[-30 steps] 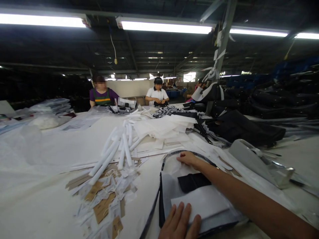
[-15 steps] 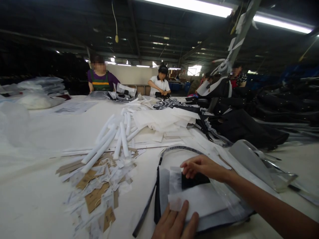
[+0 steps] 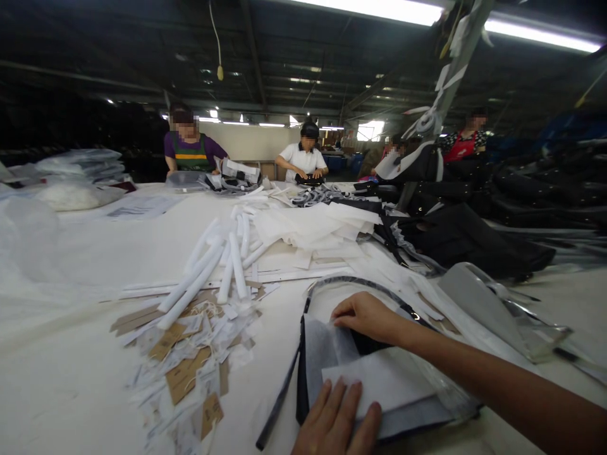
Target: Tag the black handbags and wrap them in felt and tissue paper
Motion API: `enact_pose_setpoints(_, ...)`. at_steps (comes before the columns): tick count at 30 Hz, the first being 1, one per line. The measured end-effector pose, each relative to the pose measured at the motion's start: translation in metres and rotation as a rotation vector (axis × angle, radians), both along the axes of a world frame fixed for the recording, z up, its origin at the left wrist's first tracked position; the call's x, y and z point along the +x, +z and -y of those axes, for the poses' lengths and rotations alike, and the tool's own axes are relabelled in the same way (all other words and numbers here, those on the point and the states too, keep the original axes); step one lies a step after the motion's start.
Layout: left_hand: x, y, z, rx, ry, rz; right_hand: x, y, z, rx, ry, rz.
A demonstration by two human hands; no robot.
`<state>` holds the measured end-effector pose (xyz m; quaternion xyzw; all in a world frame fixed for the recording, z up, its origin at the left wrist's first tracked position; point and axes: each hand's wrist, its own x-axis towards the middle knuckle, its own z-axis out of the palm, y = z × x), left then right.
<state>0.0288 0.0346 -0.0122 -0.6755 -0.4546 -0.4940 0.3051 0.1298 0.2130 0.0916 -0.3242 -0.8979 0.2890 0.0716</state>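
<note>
A black handbag (image 3: 301, 392) lies on the table in front of me, its long dark strap (image 3: 282, 404) looping around the far side. Thin white wrapping sheets cover most of it. My left hand (image 3: 332, 420) rests with fingers spread on a folded white sheet (image 3: 389, 379) at the near side. At the bag's upper part, my right hand (image 3: 365, 316) is closed in a pinch at the edge of a thin translucent white sheet (image 3: 327, 341). A dark patch of the bag (image 3: 367, 344) shows under the right wrist.
Paper tags (image 3: 187, 373) and white foam tubes (image 3: 199, 284) lie left of the bag. Farther off are white sheets (image 3: 308, 227) and black bags (image 3: 469, 240). A clear plastic piece (image 3: 493, 316) lies to the right. Several people (image 3: 303, 158) work across the table.
My right hand has moved slightly left and its fingers are drawn together at the translucent sheet, which now lies flatter over the bag. My left hand stays pressed on the folded sheet.
</note>
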Motion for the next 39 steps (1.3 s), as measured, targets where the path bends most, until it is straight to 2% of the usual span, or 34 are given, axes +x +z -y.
enact_pose_setpoints(2, 0.007, -0.010, -0.002, 0.029, 0.010, 0.093, -0.004, 0.001, -0.011, 0.031, -0.022, 0.034)
enact_pose_setpoints(5, 0.014, -0.021, -0.004, 0.015, 0.008, 0.129, -0.014, -0.001, -0.030, 0.136, -0.060, 0.085)
enact_pose_setpoints(11, 0.016, -0.030, -0.008, 0.040, 0.007, 0.152, -0.035, -0.018, -0.053, 0.337, -0.033, 0.196)
enact_pose_setpoints(15, 0.021, -0.035, -0.012, 0.072, 0.020, 0.204, -0.044, -0.028, -0.058, 0.432, 0.006, 0.233)
enact_pose_setpoints(20, 0.028, -0.035, -0.014, 0.101, 0.037, 0.271, -0.051, -0.032, -0.065, 0.568, -0.005, 0.220)
enact_pose_setpoints(24, 0.029, -0.034, -0.014, 0.100, 0.038, 0.275, -0.052, -0.028, -0.063, 0.670, 0.023, 0.171)
enact_pose_setpoints(27, 0.027, -0.036, -0.013, 0.083, 0.022, 0.224, -0.046, -0.020, -0.050, 0.726, 0.083, 0.109)
enact_pose_setpoints(31, 0.016, -0.025, -0.008, 0.059, 0.016, 0.161, -0.031, -0.006, -0.023, 0.769, 0.145, 0.024)
enact_pose_setpoints(33, 0.005, -0.012, -0.003, 0.008, 0.011, 0.050, -0.024, 0.001, -0.008, 0.777, 0.161, -0.008)
enact_pose_setpoints(36, -0.012, 0.011, 0.006, -0.112, -0.041, -0.242, -0.016, 0.010, 0.010, 0.783, 0.176, -0.097)
enact_pose_setpoints(39, -0.023, 0.023, 0.010, -0.146, -0.056, -0.324, -0.010, 0.015, 0.028, 0.767, 0.164, -0.197)
